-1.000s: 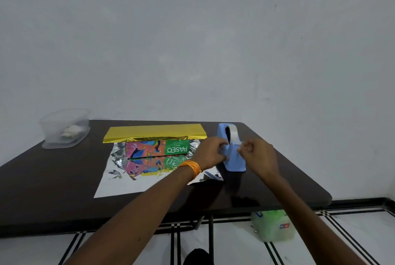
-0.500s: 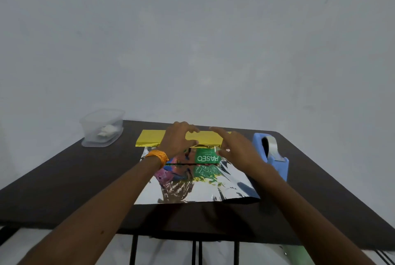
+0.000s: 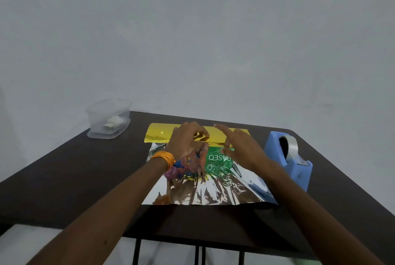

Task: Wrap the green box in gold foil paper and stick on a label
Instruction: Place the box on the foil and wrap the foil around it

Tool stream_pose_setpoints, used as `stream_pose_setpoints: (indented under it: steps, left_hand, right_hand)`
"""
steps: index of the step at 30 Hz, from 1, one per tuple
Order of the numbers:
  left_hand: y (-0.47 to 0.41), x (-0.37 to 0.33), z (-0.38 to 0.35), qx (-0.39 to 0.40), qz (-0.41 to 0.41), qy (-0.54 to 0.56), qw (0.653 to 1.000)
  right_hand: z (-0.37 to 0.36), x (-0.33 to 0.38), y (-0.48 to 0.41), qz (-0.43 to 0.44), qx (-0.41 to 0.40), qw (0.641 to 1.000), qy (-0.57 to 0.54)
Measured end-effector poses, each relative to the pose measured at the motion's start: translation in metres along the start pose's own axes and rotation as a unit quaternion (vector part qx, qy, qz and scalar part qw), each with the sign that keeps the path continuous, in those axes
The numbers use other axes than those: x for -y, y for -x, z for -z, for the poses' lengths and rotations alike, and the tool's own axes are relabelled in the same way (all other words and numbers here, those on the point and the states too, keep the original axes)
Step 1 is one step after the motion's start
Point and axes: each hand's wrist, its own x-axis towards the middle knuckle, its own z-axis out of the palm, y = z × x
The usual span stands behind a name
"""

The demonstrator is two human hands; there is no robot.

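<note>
The green box (image 3: 215, 158), printed "PASEO" with a colourful pattern, lies on the gold foil paper (image 3: 160, 135). The sheet is spread silver side up, and its far edge is folded over as a gold band along the box's far side. My left hand (image 3: 184, 141), with an orange band at the wrist, rests bent fingertips on the gold band above the box. My right hand (image 3: 241, 149) hovers over the box's right end, its index finger stretched toward the gold band. My hands hide part of the box. No label can be made out.
A blue tape dispenser (image 3: 292, 157) with a clear roll stands right of the foil, close to my right forearm. A clear plastic tub (image 3: 109, 119) with something white inside sits at the dark table's (image 3: 64, 179) far left corner. The foil's near edge lies near the table front.
Both hands left the tape dispenser and moved left onto the box and gold band. My view swung and moved closer, so the box sits central.
</note>
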Motion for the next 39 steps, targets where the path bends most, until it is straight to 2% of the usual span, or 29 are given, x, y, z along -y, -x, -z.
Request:
stream_pose_setpoints:
  steps: [9, 13, 18, 21, 23, 25, 27, 30, 39]
  left_hand:
    - [-0.003, 0.003, -0.001, 0.013, -0.001, -0.016, 1.000]
    - [-0.002, 0.003, 0.000, 0.008, -0.003, 0.004, 1.000]
    - [-0.004, 0.005, -0.002, 0.013, -0.001, 0.014, 1.000]
    - [-0.004, 0.006, -0.003, 0.016, 0.003, 0.014, 1.000]
    - [-0.003, 0.006, -0.004, 0.015, 0.006, 0.011, 1.000]
    - [-0.003, 0.006, -0.004, 0.016, 0.004, 0.015, 1.000]
    - [-0.003, 0.006, -0.003, 0.017, 0.003, 0.018, 1.000]
    - [-0.003, 0.005, -0.003, 0.020, 0.004, 0.006, 1.000]
    - [-0.003, 0.004, -0.001, 0.020, 0.002, 0.015, 1.000]
  right_hand:
    - [-0.018, -0.005, -0.017, -0.055, -0.057, 0.992, 0.102]
    - [-0.020, -0.008, -0.015, -0.100, -0.079, 0.987, 0.101]
    - [-0.004, -0.025, -0.013, -0.177, -0.039, 0.979, 0.093]
    - [0.003, -0.031, -0.010, -0.194, -0.017, 0.976, 0.101]
    - [0.007, -0.032, -0.006, -0.188, -0.014, 0.975, 0.118]
    - [0.009, -0.031, -0.006, -0.163, -0.019, 0.985, 0.062]
    - [0.008, -0.024, -0.009, -0.111, -0.017, 0.994, 0.007]
    - [0.003, -0.016, -0.017, -0.033, 0.002, 0.999, 0.030]
    - [0.010, -0.051, -0.017, -0.027, 0.024, 0.992, -0.124]
